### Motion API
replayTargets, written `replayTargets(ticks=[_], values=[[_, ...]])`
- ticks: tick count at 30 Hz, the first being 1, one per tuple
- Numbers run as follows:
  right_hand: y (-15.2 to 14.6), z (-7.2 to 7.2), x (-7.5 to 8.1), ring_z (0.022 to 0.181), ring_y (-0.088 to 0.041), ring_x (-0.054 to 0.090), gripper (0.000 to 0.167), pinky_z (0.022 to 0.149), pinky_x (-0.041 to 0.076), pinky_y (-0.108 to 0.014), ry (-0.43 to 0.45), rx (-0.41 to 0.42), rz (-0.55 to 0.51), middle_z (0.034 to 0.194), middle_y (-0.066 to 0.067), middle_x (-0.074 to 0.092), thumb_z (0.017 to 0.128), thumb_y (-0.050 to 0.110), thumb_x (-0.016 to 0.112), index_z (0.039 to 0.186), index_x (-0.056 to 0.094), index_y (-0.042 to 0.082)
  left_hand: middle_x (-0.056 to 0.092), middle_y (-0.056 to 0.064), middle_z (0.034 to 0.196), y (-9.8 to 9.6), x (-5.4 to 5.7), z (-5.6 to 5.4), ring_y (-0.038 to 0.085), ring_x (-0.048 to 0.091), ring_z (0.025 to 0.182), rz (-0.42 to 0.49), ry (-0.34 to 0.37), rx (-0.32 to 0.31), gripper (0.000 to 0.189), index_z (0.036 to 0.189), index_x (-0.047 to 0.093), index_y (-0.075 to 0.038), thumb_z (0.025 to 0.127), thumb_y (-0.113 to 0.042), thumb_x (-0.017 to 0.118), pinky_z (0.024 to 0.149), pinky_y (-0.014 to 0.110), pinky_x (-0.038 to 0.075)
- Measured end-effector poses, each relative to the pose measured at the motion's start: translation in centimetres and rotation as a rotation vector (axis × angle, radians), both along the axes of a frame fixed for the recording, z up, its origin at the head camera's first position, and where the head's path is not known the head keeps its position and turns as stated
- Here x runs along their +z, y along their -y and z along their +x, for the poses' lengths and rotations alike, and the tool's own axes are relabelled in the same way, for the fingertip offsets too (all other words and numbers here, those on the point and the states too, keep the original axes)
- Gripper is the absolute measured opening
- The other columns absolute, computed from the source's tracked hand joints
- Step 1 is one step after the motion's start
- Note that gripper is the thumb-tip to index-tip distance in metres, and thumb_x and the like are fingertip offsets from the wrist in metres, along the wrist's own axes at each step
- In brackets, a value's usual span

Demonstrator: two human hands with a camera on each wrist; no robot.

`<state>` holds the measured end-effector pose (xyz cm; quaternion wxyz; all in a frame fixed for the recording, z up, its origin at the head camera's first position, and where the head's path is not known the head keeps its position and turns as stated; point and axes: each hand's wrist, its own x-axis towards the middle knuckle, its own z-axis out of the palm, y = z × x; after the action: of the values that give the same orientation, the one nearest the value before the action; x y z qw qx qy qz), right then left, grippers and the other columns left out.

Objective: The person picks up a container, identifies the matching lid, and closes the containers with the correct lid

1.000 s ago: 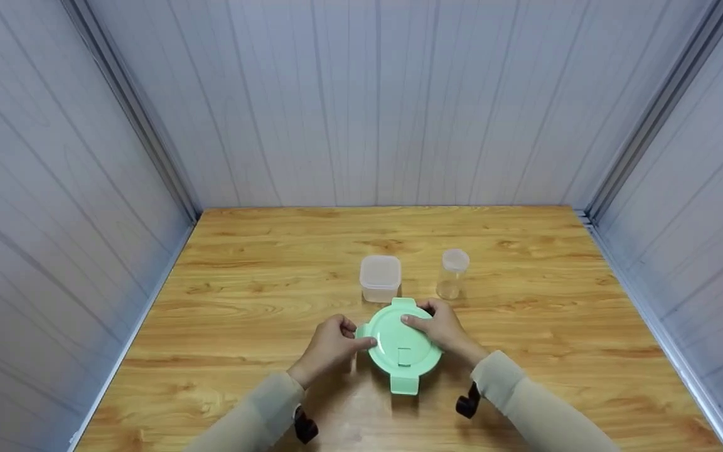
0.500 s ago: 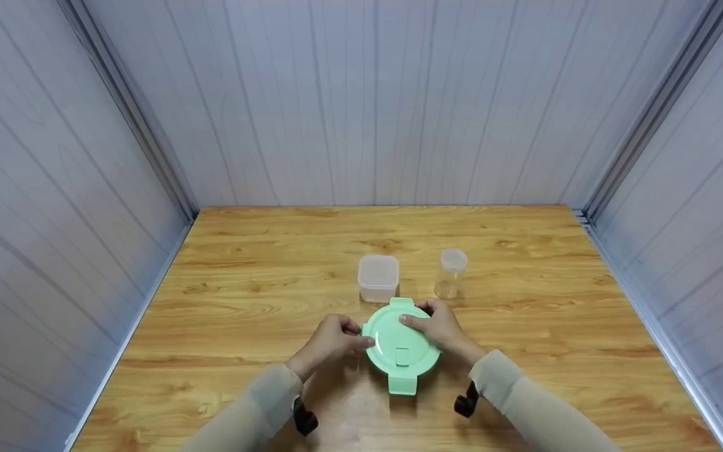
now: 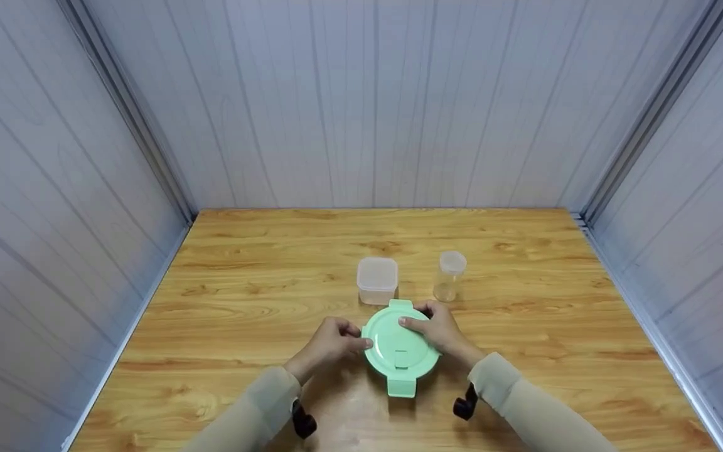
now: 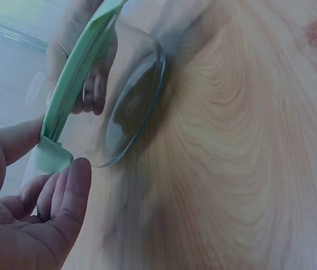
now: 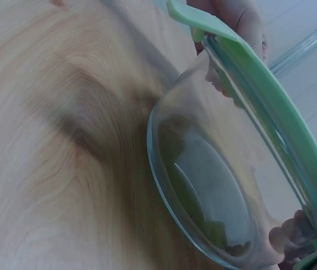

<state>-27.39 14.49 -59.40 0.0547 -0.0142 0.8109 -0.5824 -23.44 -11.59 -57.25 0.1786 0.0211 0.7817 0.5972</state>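
Note:
A round glass food container (image 5: 203, 185) carries a mint-green lid (image 3: 393, 339) with several clip flaps round its rim. My left hand (image 3: 331, 342) has its thumb on the lid's left edge. In the left wrist view its fingertips touch the folded-down left flap (image 4: 53, 156). My right hand (image 3: 443, 329) grips the container at the far right, thumb on top of the lid and fingers below the rim. The front flap (image 3: 401, 387) and the back flap (image 3: 401, 304) stick outward. Both wrist views show the container's clear bowl tilted in the frame, close over the wooden table.
Just behind the container stands a squarish translucent box (image 3: 377, 280) with a lid. To its right is a small clear jar (image 3: 449, 276) with a whitish cap. The wooden table (image 3: 242, 282) is bounded by pale panel walls (image 3: 349, 107) at the back and sides.
The left flap stuck out from the lid a second ago and is now folded down under my left fingers. My right hand keeps its grip, and the two small containers stay put.

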Motion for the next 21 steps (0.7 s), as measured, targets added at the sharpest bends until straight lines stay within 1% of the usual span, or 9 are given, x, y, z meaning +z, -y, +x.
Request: replayTargets(ticks=[6, 10, 16, 21], values=[[-0.05, -0.04, -0.23, 0.091, -0.014, 0.064, 0.027, 0.078, 0.054, -0.023, -0.005, -0.004, -0.016, 0.101, -0.011, 0.074, 0.091, 0.01, 0.088, 0.108, 0.075, -0.005, 0.077, 0.007, 0.094, -0.15, -0.15, 0.04, 0.013, 0.068, 0.082, 0.001, 0.004, -0.009, 0.021, 0.105, 0.077, 0.002, 0.093, -0.013, 0.086, 0.078, 0.03, 0.063], [-0.14, -0.17, -0.37, 0.09, -0.014, 0.064, 0.026, 0.077, 0.054, -0.022, 0.003, -0.013, -0.031, 0.1, -0.011, 0.074, 0.09, 0.009, 0.088, 0.108, 0.076, -0.005, 0.078, 0.007, 0.094, -0.33, -0.09, -0.01, 0.013, 0.068, 0.081, -0.002, 0.008, -0.001, 0.021, 0.105, 0.078, 0.002, 0.093, -0.013, 0.086, 0.078, 0.029, 0.062], [-0.09, -0.32, -0.61, 0.093, -0.015, 0.064, 0.027, 0.079, 0.053, -0.022, 0.039, -0.047, -0.054, 0.102, -0.009, 0.074, 0.089, 0.01, 0.089, 0.109, 0.076, -0.004, 0.078, 0.006, 0.092, -0.47, -0.02, 0.13, 0.013, 0.069, 0.08, 0.003, 0.006, 0.012, 0.022, 0.106, 0.077, 0.002, 0.093, -0.014, 0.087, 0.077, 0.031, 0.063], [-0.09, -0.18, -0.57, 0.097, -0.017, 0.065, 0.029, 0.083, 0.053, -0.024, 0.037, -0.063, -0.055, 0.104, -0.009, 0.074, 0.089, 0.011, 0.09, 0.11, 0.076, -0.002, 0.078, 0.008, 0.095, -0.38, -0.19, 0.11, 0.015, 0.071, 0.082, 0.02, 0.013, 0.017, 0.026, 0.109, 0.075, 0.002, 0.093, -0.015, 0.087, 0.078, 0.032, 0.064]])
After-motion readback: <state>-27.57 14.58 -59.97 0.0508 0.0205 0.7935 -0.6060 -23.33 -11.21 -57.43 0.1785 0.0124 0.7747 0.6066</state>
